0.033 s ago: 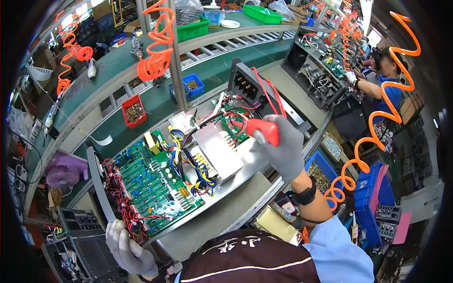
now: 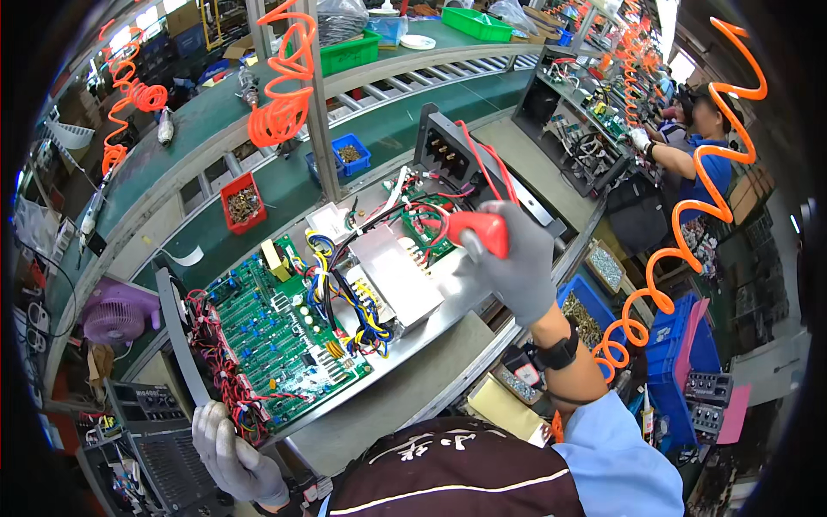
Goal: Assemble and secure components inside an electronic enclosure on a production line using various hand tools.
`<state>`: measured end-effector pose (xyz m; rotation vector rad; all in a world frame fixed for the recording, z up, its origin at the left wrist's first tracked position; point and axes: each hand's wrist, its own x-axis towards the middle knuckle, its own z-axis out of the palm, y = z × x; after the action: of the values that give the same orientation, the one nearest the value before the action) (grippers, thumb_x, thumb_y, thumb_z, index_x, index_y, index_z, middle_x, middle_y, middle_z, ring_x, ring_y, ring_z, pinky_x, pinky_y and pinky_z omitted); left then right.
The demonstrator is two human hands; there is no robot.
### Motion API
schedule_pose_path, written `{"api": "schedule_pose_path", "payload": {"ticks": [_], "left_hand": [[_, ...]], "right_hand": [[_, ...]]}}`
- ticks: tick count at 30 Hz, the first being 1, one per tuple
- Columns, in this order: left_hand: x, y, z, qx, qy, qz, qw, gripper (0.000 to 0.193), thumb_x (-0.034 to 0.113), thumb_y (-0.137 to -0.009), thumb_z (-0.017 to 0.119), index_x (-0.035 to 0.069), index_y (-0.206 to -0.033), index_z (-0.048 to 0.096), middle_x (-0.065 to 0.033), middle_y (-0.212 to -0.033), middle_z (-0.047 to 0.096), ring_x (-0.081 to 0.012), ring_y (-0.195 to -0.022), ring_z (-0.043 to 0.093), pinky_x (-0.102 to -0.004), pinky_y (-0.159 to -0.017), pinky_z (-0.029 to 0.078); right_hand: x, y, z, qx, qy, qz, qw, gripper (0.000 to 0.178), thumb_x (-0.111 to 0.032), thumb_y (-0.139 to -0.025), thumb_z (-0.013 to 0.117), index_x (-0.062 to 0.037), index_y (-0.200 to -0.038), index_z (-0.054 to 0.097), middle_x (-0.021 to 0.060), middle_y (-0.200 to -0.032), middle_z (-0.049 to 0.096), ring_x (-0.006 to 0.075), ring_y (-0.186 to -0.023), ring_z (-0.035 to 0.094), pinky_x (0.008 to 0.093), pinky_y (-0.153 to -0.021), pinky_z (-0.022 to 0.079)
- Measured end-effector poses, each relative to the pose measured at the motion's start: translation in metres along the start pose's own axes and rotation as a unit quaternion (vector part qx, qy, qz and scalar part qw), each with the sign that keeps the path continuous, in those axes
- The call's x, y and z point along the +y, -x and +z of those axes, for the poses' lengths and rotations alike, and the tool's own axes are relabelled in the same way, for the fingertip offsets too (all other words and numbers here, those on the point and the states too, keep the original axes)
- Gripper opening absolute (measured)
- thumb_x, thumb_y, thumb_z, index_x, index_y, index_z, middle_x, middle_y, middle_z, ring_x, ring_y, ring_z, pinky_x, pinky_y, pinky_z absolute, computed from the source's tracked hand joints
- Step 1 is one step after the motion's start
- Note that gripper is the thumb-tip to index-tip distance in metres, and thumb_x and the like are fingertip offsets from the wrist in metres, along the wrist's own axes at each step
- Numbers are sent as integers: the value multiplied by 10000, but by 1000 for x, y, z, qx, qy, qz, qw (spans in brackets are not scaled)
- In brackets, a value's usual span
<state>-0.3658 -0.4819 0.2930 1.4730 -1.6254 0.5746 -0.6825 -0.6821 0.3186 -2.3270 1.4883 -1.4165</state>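
Observation:
In my right hand (image 2: 525, 263), gloved in grey, is a red hand tool (image 2: 482, 231) with its narrow end pointing left, over the wiring at the chassis's far right part. The fingers wrap round the body; its exact kind is partly hidden. My left hand (image 2: 228, 457), in a pale glove, lies with fingers stretched at the near end of the grey front panel (image 2: 183, 336). Between the hands sits an open metal chassis (image 2: 457, 297) holding a large green circuit board (image 2: 284, 336), a silver box-shaped cover (image 2: 396, 271) and bundled wires (image 2: 323, 276). Red cables (image 2: 489, 159) rise behind the tool.
A red bin (image 2: 243, 203) and blue bin (image 2: 351, 155) of small parts stand beyond the chassis. Orange coiled hoses (image 2: 284, 95) hang left and right. At right, a blue bin (image 2: 581, 314) holds screws; a co-worker (image 2: 711, 164) works farther off. A purple fan (image 2: 116, 310) is left.
My right hand and the red tool have shifted very slightly. My left hand and the chassis look unmoved.

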Motion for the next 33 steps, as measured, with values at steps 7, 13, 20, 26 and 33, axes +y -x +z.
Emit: {"api": "schedule_pose_path", "payload": {"ticks": [7, 13, 20, 26, 33], "left_hand": [[-4, 2, 0, 4, -1, -2, 1000, 246, -14, -870, 367, -60, -1049, 530, -230, -1028, 606, -397, -953, 593, -548, -877, 466], [-3, 2, 0, -1, 3, -1, 1000, 226, 1, -888, 374, -65, -1039, 529, -233, -1032, 605, -402, -961, 593, -548, -878, 469], [-5, 4, 0, 0, -10, -1, 1000, 223, -3, -891, 371, -64, -1033, 531, -229, -1026, 609, -402, -963, 595, -548, -880, 473], [-4, 3, -1, 8, -9, 1, 1000, 235, -23, -886, 363, -56, -1054, 523, -226, -1034, 611, -392, -970, 597, -533, -895, 469], [-1, 3, 4, 29, -29, 1, 999, 221, -16, -914, 370, -52, -1065, 528, -203, -1044, 623, -379, -986, 599, -512, -902, 472]], "right_hand": [[-6, -12, -1, -30, 41, -51, 997, 348, -173, -704, 741, -54, -985, 574, 148, -860, 633, 333, -740, 630, 376, -637, 513], [-3, -4, -5, 2, 48, -73, 996, 366, -94, -652, 741, -52, -979, 582, 133, -883, 636, 325, -755, 627, 384, -653, 507], [5, -3, 2, 3, 61, -86, 994, 369, -159, -691, 775, -29, -979, 584, 145, -891, 656, 304, -774, 660, 340, -673, 530], [6, 9, 2, 5, 83, -124, 989, 358, -105, -652, 735, -49, -971, 584, 124, -867, 626, 318, -754, 628, 367, -635, 506], [-4, 62, -22, 77, 18, -41, 996, 380, -101, -696, 765, -15, -1002, 557, 145, -909, 636, 286, -805, 649, 328, -697, 520]]}}
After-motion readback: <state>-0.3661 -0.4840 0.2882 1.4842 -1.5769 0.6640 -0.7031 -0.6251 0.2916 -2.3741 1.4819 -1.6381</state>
